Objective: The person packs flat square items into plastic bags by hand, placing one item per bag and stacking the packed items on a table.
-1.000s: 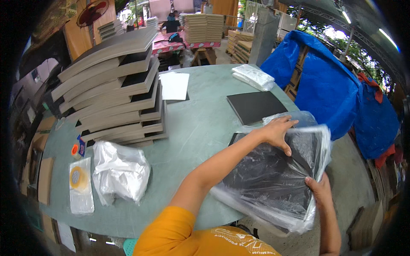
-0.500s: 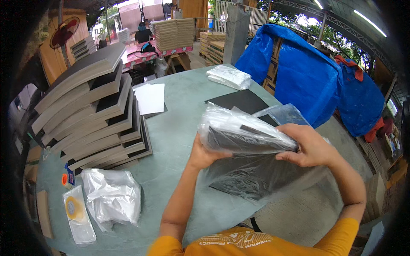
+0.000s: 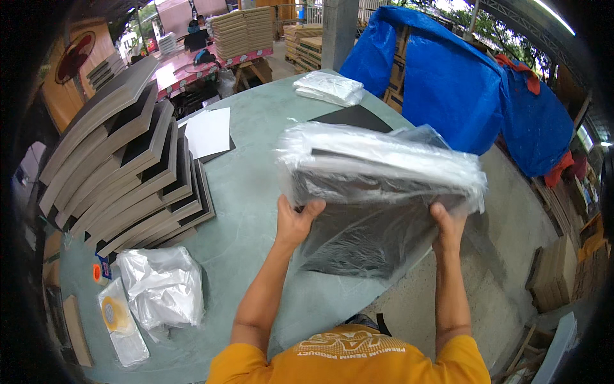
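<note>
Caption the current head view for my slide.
Left hand and right hand hold a black bundle in clear plastic at a gray-green table.

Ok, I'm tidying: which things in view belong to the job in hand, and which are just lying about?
Likely the job:
plastic-wrapped dark bundle, held by left hand and right hand
dark-topped stacks
crumpled clear plastic

Likely unrelated:
blue tarp
red cloth

panel stack [image 3: 121, 166] standing on tbl [image 3: 233, 217]'s L, bag pile [image 3: 160, 285] lying in front, tape roll [image 3: 119, 315] resting on plastic packet [image 3: 130, 349], paper sheet [image 3: 209, 133] lying R of stack, bagged panel [image 3: 364, 237] sitting btwn L hand [image 3: 294, 224] & R hand [image 3: 449, 230]
</note>
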A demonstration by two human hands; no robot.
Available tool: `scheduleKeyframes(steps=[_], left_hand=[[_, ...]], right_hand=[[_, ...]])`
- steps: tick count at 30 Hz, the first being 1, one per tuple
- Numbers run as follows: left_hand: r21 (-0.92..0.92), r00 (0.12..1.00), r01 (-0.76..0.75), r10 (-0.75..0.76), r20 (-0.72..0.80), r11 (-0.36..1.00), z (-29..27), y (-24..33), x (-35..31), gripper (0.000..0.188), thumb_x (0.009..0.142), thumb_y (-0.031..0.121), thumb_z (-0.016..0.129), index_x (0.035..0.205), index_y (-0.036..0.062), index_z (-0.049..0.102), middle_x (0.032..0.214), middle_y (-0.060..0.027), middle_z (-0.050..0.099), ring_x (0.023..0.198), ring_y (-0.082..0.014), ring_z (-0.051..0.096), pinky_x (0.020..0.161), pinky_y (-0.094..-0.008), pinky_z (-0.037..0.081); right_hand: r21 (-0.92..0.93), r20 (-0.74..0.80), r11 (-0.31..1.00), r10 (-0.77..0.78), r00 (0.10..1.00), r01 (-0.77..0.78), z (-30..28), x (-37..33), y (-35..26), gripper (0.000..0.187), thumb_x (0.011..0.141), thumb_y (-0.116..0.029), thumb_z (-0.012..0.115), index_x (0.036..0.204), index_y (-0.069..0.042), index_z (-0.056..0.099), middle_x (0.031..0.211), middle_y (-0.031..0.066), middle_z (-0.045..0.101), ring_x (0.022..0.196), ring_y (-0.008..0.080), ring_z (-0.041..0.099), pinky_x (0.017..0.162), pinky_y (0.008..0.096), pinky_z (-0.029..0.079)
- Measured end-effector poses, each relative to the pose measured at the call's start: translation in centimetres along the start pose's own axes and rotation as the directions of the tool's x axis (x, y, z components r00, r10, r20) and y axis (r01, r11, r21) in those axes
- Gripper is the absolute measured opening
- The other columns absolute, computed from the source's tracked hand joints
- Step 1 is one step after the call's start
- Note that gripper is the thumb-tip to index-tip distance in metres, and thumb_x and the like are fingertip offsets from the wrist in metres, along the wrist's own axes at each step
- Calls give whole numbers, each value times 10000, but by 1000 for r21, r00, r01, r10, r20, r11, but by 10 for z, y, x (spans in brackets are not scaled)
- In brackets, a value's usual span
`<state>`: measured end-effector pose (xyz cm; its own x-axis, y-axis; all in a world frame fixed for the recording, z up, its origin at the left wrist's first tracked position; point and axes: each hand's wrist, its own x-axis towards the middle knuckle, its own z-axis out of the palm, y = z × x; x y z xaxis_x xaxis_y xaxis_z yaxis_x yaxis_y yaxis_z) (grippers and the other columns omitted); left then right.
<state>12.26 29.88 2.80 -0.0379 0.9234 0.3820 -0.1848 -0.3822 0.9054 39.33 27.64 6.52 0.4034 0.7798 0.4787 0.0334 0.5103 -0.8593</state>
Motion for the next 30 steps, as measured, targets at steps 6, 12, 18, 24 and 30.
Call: scheduleKeyframes(steps=[6, 12, 18, 24, 30], left_hand=[[130, 888, -434, 447, -105, 892, 18, 83, 29, 540, 716, 284, 678, 1115, 2, 447, 1085, -146, 476, 937, -212, 498, 810, -325, 406], [701, 726, -653, 501, 472, 286, -4, 109, 39, 316, 699, 270, 662, 964, 101, 629, 1219, -190, 401, 1045, -322, 446, 860, -375, 380], [544, 882, -444, 454, 126, 712, -2, 86, 16, 556, 634, 338, 727, 1053, 20, 547, 1143, -169, 468, 1014, -253, 474, 847, -343, 389], [61, 979, -140, 147, -140, 988, 12, 47, 1, 535, 660, 315, 736, 992, -28, 496, 949, -74, 529, 850, -153, 505, 760, -275, 408], [86, 926, -278, 291, -241, 957, 10, 11, -17, 575, 665, 374, 719, 976, -49, 485, 856, -78, 550, 756, -160, 526, 671, -265, 427]], right_hand=[[36, 181, 999, -27, 983, 21, 13, 10, -29, 824, 587, -248, 765, 1222, 4, 306, 1120, 130, 442, 1021, 236, 446, 896, 338, 344], [-171, 383, 916, -277, 881, 362, -2, 43, -46, 619, 626, -291, 731, 1119, -19, 473, 1118, 114, 465, 1052, 232, 430, 892, 331, 341], [-63, 182, 966, -234, 955, 249, 13, 24, -39, 785, 570, -387, 760, 1151, 22, 427, 1128, 127, 460, 1058, 256, 430, 901, 338, 330], [35, 241, 950, 294, 925, -312, 3, 6, -22, 956, 487, -511, 771, 1157, 55, 390, 1124, 149, 451, 1037, 234, 442, 871, 327, 352], [-107, 233, 974, 221, 947, -201, -17, -19, 5, 715, 529, -326, 809, 1031, 59, 476, 984, 128, 543, 897, 224, 525, 787, 326, 417]])
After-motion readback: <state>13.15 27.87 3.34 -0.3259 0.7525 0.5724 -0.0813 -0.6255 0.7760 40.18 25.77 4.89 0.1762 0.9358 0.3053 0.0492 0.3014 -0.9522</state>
